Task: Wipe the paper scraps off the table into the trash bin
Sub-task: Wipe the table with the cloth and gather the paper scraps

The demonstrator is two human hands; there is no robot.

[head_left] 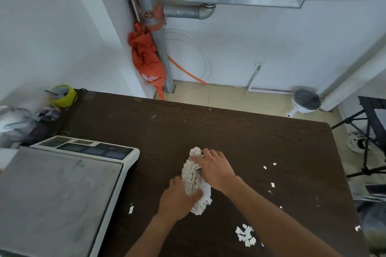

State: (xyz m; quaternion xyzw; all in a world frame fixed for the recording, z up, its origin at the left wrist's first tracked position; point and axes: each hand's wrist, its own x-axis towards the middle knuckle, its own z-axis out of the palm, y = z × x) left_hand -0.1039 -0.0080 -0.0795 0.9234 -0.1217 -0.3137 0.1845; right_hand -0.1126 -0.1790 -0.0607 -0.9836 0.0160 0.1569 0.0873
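**Near field.** At 5 o'clock from the cloth, a scrap cluster [245,234] lies on the table [229,131], close to its near edge. 1 single scrap [131,209] sits at 8 o'clock, just beside the weighing scale [62,194]. 1 edge scrap [357,228] rests at 4 o'clock, on the right rim.

**Centre.** Both hands hold a bunched white cloth [196,179]. The left hand [179,198] grips its near end, thumb laid across the top and fingers curled against its side. The right hand [215,169] covers the far half, fingers pressed together and curled into the folds. No scrap touches the cloth.

**Mid field.** At 3 o'clock, loose scraps [272,184] are strewn well apart.

**Far field.** A yellow tape roll [63,95] stands at 10 o'clock and an orange umbrella [146,56] hangs at 12 o'clock.

**Trash bin.** It cannot be identified. A blurred dark shape past the right edge may be it.

**Assessment.** Wiping appears not yet begun.

**Risks:**
- The bunched cloth gives a narrow contact, so light scraps may slip under it or flutter aside.
- A stroke toward 9 o'clock would drive scraps under the scale.
- A stroke toward 3 o'clock with no bin set below the rim would drop them on the floor.
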